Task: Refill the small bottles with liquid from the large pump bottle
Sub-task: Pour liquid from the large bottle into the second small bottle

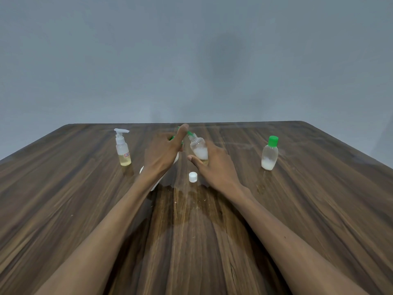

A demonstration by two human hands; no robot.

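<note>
Left hand (163,153) grips the pump bottle (158,177); right hand (214,165) holds the uncapped small bottle (198,149).

A dark wood-grain tabletop (297,209) fills the lower half, its far corners cut at an angle. Behind it rises a plain grey-blue wall (191,50), evenly and softly lit, with a faint shadow near the middle

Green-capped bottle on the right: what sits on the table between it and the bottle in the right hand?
Nothing: in the head view, only bare table separates the green-capped bottle from the uncapped bottle held by the right hand.
</note>
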